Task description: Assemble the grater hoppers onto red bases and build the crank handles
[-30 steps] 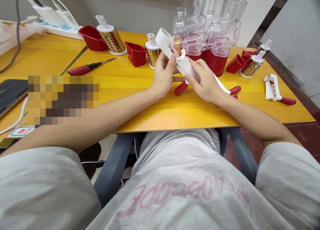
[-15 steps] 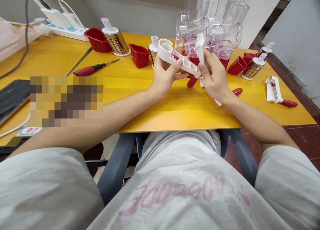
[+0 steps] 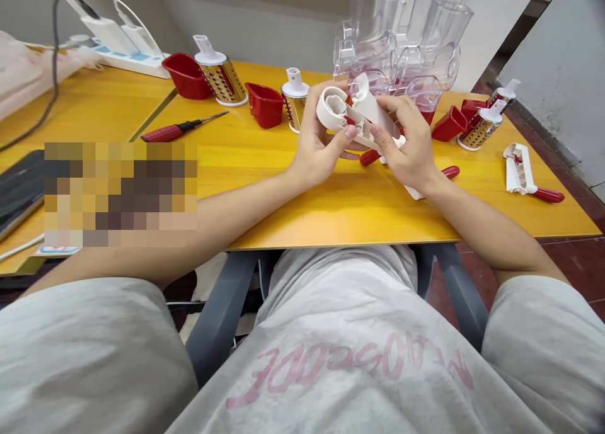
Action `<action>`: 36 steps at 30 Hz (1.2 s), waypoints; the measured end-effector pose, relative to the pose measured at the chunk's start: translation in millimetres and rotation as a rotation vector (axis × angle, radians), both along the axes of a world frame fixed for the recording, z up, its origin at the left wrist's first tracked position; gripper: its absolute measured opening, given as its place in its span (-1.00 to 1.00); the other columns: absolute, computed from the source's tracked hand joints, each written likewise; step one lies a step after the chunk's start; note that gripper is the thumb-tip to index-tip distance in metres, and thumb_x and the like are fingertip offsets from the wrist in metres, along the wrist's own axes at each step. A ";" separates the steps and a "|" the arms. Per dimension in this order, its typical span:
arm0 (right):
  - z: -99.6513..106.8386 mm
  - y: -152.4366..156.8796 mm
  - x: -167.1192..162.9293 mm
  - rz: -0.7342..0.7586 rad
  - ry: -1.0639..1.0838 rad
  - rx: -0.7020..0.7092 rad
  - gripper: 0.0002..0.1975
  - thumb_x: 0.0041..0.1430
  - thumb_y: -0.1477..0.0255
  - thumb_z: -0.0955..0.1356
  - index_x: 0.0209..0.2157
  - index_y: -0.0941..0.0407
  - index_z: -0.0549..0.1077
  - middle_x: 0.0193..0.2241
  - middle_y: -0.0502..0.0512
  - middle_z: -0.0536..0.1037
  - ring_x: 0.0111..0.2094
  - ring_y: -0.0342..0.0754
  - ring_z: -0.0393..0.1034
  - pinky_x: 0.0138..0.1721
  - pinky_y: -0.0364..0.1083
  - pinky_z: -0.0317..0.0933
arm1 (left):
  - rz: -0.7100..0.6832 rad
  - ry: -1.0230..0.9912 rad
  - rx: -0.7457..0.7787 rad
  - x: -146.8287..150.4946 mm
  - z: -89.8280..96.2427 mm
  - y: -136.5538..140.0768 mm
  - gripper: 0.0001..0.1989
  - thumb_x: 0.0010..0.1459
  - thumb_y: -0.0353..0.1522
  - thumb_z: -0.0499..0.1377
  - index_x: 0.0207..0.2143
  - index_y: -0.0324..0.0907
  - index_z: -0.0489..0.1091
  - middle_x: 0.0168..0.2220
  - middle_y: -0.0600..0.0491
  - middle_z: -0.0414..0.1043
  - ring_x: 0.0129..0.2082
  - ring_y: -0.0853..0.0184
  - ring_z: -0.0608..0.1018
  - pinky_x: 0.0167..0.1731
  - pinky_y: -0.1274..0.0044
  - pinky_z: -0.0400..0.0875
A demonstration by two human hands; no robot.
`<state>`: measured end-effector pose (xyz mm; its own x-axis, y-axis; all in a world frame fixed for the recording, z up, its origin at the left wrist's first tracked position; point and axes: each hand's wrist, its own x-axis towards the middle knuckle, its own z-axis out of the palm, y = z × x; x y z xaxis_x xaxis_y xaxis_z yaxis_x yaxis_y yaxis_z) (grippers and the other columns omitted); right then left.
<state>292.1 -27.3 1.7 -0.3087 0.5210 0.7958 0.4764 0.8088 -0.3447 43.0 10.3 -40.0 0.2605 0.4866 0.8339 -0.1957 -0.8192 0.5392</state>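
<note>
Above the table, my left hand [image 3: 312,154] is closed around a white plastic crank arm [image 3: 331,111] with a round ring at its end and a ribbed, open inside. My right hand [image 3: 410,144] grips a white plastic cover piece [image 3: 370,106], tilted up against the crank arm; whether the two are joined I cannot tell. Both thumbs press on the near side of the parts. Beneath the hands, a red grip [image 3: 368,157] is partly hidden. Another red grip [image 3: 450,172] with a white part shows under my right wrist.
Clear plastic grater housings [image 3: 425,50] stand at the back. Drum graters [image 3: 221,78] and red cups [image 3: 265,105] line the table's rear. A red screwdriver [image 3: 170,131] lies left; a white crank with red handle [image 3: 520,169] lies right. A power strip [image 3: 127,59] sits back left.
My right hand has brought the cover piece leftward onto the crank arm, which was apart along most of its length. The crank arm's ring end has moved slightly right and down.
</note>
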 end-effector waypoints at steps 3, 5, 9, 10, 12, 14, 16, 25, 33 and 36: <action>2.0 -2.7 0.6 0.007 -0.028 0.038 -0.29 0.76 -0.30 0.34 0.44 -0.05 0.68 0.24 0.28 0.77 0.31 0.26 0.72 0.56 0.44 0.70 | -0.094 -0.067 0.004 3.1 -9.6 6.8 -0.38 0.69 0.18 0.44 0.56 0.29 0.35 0.37 -0.03 0.57 -0.04 0.15 0.95 -0.40 0.55 0.86; 2.5 -3.4 0.7 0.010 -0.036 0.062 -0.26 0.75 -0.32 0.35 0.41 -0.02 0.70 0.20 0.29 0.77 0.26 0.25 0.72 0.50 0.43 0.72 | -0.051 -0.016 -0.014 3.8 -13.7 11.3 -0.28 0.67 0.32 0.40 0.53 0.19 0.32 0.30 -0.06 0.61 -0.07 0.16 0.93 -0.31 0.51 0.89; 4.2 -5.9 0.4 0.023 -0.056 0.061 -0.29 0.73 -0.31 0.37 0.34 0.00 0.73 0.12 0.27 0.79 0.12 0.19 0.70 0.34 0.36 0.75 | -0.012 0.001 -0.003 1.1 -13.6 16.9 -0.24 0.63 0.37 0.39 0.49 0.15 0.33 0.27 -0.09 0.60 -0.07 0.15 0.89 -0.34 0.51 0.86; 4.7 -6.6 0.3 0.030 -0.057 0.064 -0.30 0.73 -0.30 0.37 0.32 0.00 0.74 0.08 0.26 0.80 0.08 0.17 0.68 0.29 0.34 0.75 | -0.023 -0.012 0.020 0.3 -12.5 17.6 -0.26 0.63 0.35 0.39 0.48 0.15 0.34 0.25 -0.07 0.59 -0.08 0.17 0.89 -0.36 0.52 0.84; 5.6 -7.8 0.2 0.046 -0.059 0.076 -0.32 0.73 -0.28 0.39 0.29 0.00 0.74 0.03 0.24 0.79 0.02 0.14 0.66 0.20 0.31 0.74 | -0.015 -0.021 0.053 -0.5 -10.2 18.5 -0.23 0.61 0.37 0.40 0.48 0.13 0.33 0.22 -0.07 0.57 -0.11 0.18 0.87 -0.36 0.52 0.82; 6.5 -8.9 0.7 0.057 -0.060 0.088 -0.33 0.72 -0.27 0.40 0.27 0.02 0.75 0.00 0.23 0.78 0.00 0.13 0.65 0.15 0.28 0.73 | 0.036 -0.004 0.059 -0.5 -8.5 19.1 -0.14 0.57 0.45 0.38 0.50 0.11 0.32 0.22 -0.09 0.56 -0.12 0.18 0.85 -0.31 0.46 0.85; 7.9 -10.7 2.1 0.049 -0.068 0.074 -0.36 0.71 -0.24 0.42 0.25 0.02 0.75 -0.01 0.22 0.79 0.00 0.13 0.65 0.14 0.27 0.72 | 0.081 0.021 0.062 -0.3 -7.5 19.8 -0.04 0.51 0.52 0.36 0.53 0.09 0.32 0.23 -0.12 0.56 -0.10 0.15 0.84 -0.23 0.38 0.89; 15.5 -20.6 4.9 0.052 -0.087 -0.005 -0.38 0.71 -0.22 0.39 0.26 -0.02 0.78 0.06 0.27 0.84 0.06 0.18 0.66 0.21 0.33 0.70 | 0.088 0.067 0.069 -4.7 -8.3 23.4 -0.04 0.50 0.58 0.30 0.47 0.09 0.37 0.28 -0.12 0.52 -0.05 0.12 0.84 -0.16 0.29 0.92; 9.1 -4.3 6.3 0.032 -0.103 -0.002 -0.22 0.58 -0.42 0.36 0.22 -0.07 0.79 -0.02 0.21 0.82 0.01 0.17 0.64 0.14 0.34 0.69 | 0.114 0.029 0.046 -2.4 -10.2 26.4 0.00 0.39 0.61 0.37 0.41 0.09 0.41 0.21 -0.12 0.55 -0.08 0.10 0.80 -0.18 0.27 0.92; 10.0 -4.7 5.5 0.046 -0.091 0.007 -0.20 0.60 -0.41 0.36 0.24 -0.01 0.78 0.00 0.23 0.82 0.01 0.16 0.65 0.17 0.33 0.68 | 0.112 0.020 0.055 -3.5 -7.1 23.0 -0.02 0.40 0.60 0.38 0.39 0.09 0.44 0.20 -0.12 0.55 -0.09 0.10 0.80 -0.19 0.27 0.93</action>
